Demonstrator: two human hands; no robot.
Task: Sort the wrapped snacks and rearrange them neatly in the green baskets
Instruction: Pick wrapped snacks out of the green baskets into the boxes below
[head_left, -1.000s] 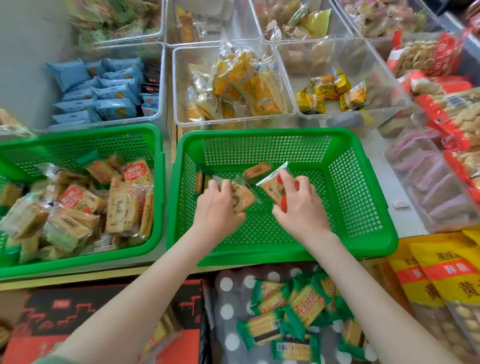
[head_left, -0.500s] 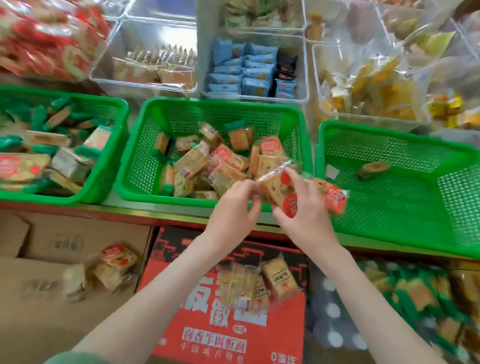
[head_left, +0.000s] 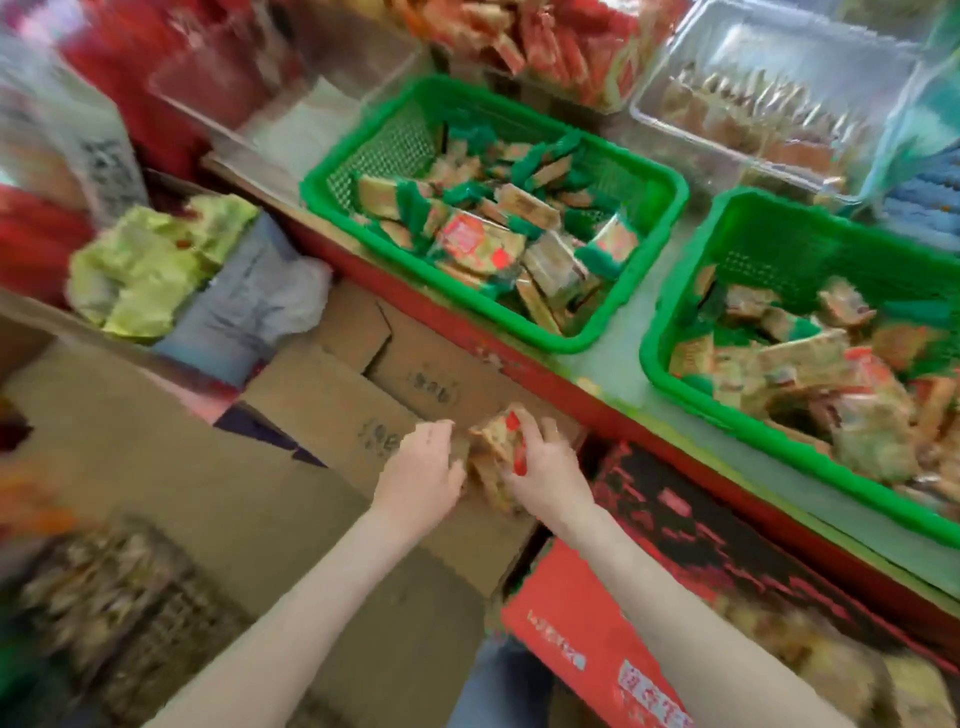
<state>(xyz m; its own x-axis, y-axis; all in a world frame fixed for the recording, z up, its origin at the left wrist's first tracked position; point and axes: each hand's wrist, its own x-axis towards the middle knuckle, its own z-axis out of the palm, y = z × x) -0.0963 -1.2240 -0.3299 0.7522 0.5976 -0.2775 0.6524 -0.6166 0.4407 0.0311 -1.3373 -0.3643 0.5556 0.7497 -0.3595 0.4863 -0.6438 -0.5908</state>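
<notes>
Right hand grips snack packets over cardboard box; left hand touches them, grip lost in blur. Green basket beyond, holding snacks.

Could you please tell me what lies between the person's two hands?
In the head view, a few wrapped snacks lie between them, gripped by the right hand; the left hand is beside them.
</notes>
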